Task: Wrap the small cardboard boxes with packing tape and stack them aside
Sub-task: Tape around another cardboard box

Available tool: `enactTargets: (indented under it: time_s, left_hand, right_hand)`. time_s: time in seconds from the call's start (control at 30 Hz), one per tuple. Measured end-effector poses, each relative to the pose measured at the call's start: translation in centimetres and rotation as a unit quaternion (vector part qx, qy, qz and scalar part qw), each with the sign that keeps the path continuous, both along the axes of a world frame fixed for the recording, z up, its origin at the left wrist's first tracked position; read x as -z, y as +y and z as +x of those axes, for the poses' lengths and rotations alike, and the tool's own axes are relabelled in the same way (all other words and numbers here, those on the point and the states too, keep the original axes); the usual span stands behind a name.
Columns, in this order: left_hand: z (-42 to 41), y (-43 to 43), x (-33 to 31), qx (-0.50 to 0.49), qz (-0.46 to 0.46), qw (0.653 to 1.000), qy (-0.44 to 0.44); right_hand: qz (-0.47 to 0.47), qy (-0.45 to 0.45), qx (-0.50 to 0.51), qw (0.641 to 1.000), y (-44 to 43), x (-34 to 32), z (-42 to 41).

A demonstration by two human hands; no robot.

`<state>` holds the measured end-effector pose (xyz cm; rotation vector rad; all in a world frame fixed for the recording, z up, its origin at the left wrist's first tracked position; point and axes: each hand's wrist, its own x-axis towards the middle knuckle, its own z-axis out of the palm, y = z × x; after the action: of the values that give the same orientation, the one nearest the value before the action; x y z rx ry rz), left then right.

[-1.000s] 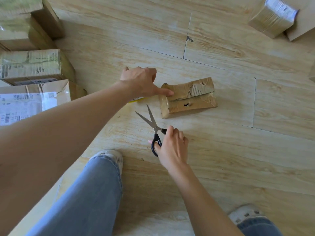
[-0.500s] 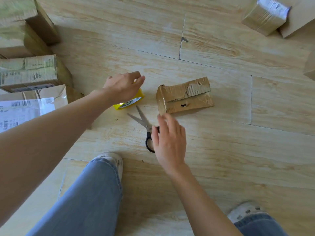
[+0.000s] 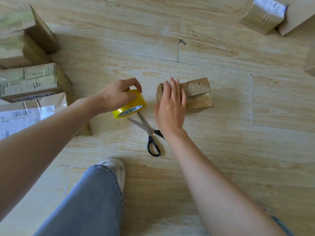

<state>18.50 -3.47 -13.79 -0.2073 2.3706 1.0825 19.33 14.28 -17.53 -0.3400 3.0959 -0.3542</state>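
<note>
Presently we record a small brown cardboard box (image 3: 199, 99), crumpled and glossy with tape, with a torn patch baring corrugated ribs. Our right hand (image 3: 171, 106) lies flat on the box's left end, fingers straight, grasping nothing. Left of the box and apart from it, our left hand (image 3: 117, 96) curls round a yellow roll of packing tape (image 3: 139, 100). Steel scissors with black loop handles (image 3: 147, 128) lie near the box's near-left corner, blades parted, on pale wood-grain floor planks (image 3: 221, 150). Taped cartons (image 3: 30, 82) sit stacked far left of the box.
</note>
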Motion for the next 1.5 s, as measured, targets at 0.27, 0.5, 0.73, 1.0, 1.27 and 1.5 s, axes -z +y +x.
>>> enactTargets:
  time_s: [0.27,0.5,0.73,1.0,1.27,1.5]
  left_hand:
    - [0.6,0.3,-1.9,0.033,0.052,0.998,0.005]
    - [1.1,1.4,-2.8,0.03,0.083,0.996,0.008]
    - [1.5,0.9,-3.2,0.046,0.048,0.996,-0.061]
    - [1.7,1.3,-3.4,0.037,0.022,0.997,-0.061]
    - [1.3,1.6,-2.1,0.022,-0.125,0.991,-0.042]
    - [1.7,1.4,-1.6,0.029,-0.127,0.991,-0.021]
  right_hand:
    - [-0.312,-0.088,0.018,0.946,-1.1,-3.9,1.4]
    - [-0.4,-0.11,0.124,0.901,-0.2,-4.9,1.4]
    - [-0.42,-0.15,0.164,0.88,2.0,-5.5,0.9]
    - [-0.44,-0.127,0.194,0.868,4.5,-6.9,1.0]
    - [-0.447,-0.104,0.244,0.854,7.1,-7.1,-0.3]
    - [-0.436,-0.089,0.292,0.847,11.7,-7.0,-2.1]
